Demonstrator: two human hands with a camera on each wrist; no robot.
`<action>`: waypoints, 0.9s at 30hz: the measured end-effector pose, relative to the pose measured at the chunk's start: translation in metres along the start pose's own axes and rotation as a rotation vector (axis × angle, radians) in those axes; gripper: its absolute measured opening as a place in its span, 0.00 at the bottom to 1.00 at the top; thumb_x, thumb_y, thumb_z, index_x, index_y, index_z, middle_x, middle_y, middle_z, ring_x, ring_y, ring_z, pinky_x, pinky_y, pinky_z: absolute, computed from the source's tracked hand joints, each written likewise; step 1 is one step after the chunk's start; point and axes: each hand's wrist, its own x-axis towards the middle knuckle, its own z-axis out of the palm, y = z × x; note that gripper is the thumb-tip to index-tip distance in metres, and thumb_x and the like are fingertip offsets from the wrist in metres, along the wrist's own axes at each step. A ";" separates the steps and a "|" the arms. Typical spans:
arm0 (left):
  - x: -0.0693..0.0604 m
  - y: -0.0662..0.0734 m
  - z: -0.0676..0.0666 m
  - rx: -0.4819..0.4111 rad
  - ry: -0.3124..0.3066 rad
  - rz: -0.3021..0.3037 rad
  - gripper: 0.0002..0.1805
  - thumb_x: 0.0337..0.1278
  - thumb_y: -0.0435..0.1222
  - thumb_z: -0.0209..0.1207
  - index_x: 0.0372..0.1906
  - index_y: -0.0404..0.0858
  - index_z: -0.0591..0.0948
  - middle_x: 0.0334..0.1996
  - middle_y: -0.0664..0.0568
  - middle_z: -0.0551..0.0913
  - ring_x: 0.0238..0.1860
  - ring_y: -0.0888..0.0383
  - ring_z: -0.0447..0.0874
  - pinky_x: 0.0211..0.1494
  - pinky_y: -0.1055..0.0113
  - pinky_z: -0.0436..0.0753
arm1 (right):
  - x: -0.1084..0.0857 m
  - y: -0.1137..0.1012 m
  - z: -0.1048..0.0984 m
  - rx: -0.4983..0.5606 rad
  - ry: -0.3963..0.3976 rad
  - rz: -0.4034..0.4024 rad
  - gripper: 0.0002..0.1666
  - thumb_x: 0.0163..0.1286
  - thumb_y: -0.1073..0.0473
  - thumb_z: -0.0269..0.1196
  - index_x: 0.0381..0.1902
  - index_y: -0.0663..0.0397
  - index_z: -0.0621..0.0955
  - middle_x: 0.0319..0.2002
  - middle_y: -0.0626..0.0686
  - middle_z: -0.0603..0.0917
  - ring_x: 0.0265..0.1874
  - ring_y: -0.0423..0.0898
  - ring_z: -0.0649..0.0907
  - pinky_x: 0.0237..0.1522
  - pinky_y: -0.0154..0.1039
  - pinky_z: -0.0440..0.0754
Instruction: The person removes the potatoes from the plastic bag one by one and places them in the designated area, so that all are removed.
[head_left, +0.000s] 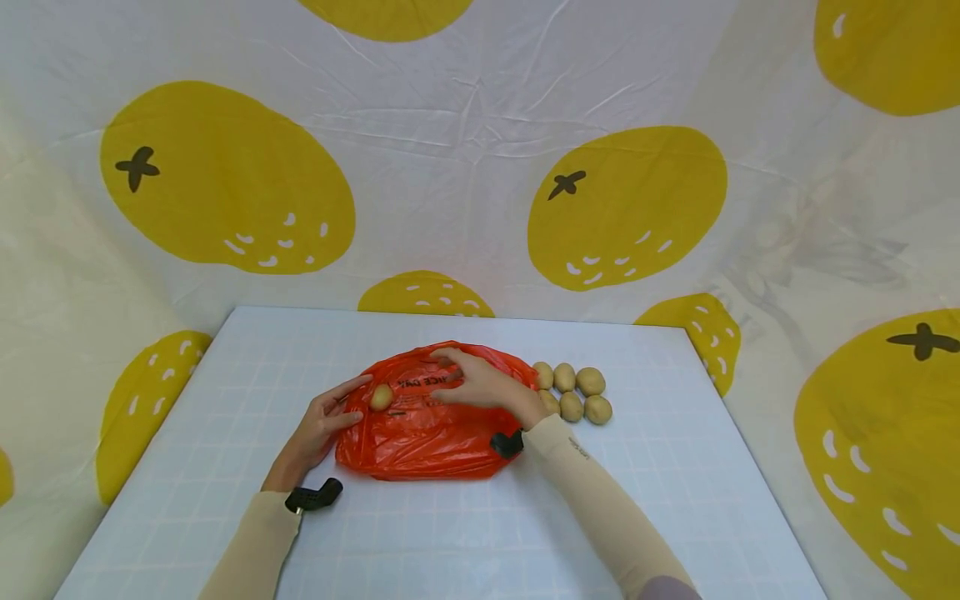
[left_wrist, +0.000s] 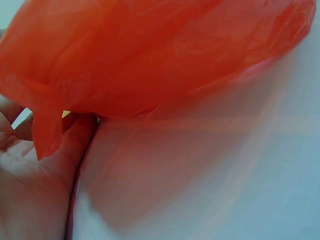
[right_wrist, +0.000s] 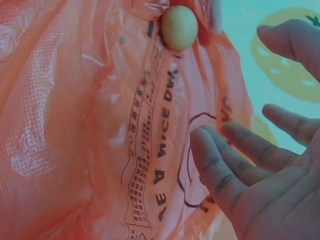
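A red plastic bag with dark lettering lies spread on the table. One potato rests on the bag near its left side; the right wrist view shows the same potato against the printed plastic. My left hand touches the bag's left edge, thumb and forefinger spread on either side of the potato. In the left wrist view, a red flap of the bag hangs over the palm and hides part of the fingers. My right hand hovers over the bag's right half, fingers apart and holding nothing.
Several potatoes sit in two rows just right of the bag, partly behind my right forearm. The table has a pale checked cover. A curtain printed with yellow fruit surrounds its back and sides.
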 end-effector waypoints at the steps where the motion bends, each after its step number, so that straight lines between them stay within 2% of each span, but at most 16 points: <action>1: 0.000 0.000 0.000 -0.002 -0.002 0.001 0.36 0.68 0.26 0.57 0.78 0.28 0.60 0.81 0.32 0.51 0.68 0.70 0.72 0.62 0.71 0.82 | 0.001 0.001 0.001 -0.007 0.000 0.003 0.44 0.70 0.45 0.68 0.77 0.52 0.65 0.72 0.60 0.72 0.65 0.61 0.78 0.65 0.53 0.81; 6: 0.000 -0.001 -0.001 -0.005 -0.004 0.000 0.36 0.68 0.26 0.57 0.78 0.28 0.60 0.81 0.31 0.51 0.68 0.70 0.72 0.62 0.71 0.82 | 0.005 0.001 0.003 -0.033 -0.008 0.011 0.45 0.69 0.41 0.68 0.77 0.50 0.66 0.72 0.59 0.72 0.64 0.60 0.78 0.64 0.52 0.81; 12: 0.000 -0.001 -0.001 -0.002 0.001 -0.007 0.36 0.68 0.27 0.57 0.78 0.29 0.61 0.81 0.32 0.52 0.69 0.70 0.72 0.62 0.71 0.81 | 0.008 -0.001 0.005 -0.045 -0.022 0.019 0.45 0.69 0.42 0.68 0.77 0.49 0.65 0.72 0.59 0.72 0.64 0.59 0.78 0.65 0.52 0.80; 27: 0.001 -0.002 -0.002 -0.017 -0.009 -0.007 0.36 0.68 0.26 0.57 0.78 0.28 0.60 0.81 0.32 0.51 0.69 0.70 0.71 0.63 0.72 0.81 | 0.025 0.005 0.017 -0.020 -0.041 0.010 0.45 0.70 0.43 0.68 0.77 0.52 0.66 0.70 0.58 0.75 0.61 0.56 0.82 0.61 0.43 0.84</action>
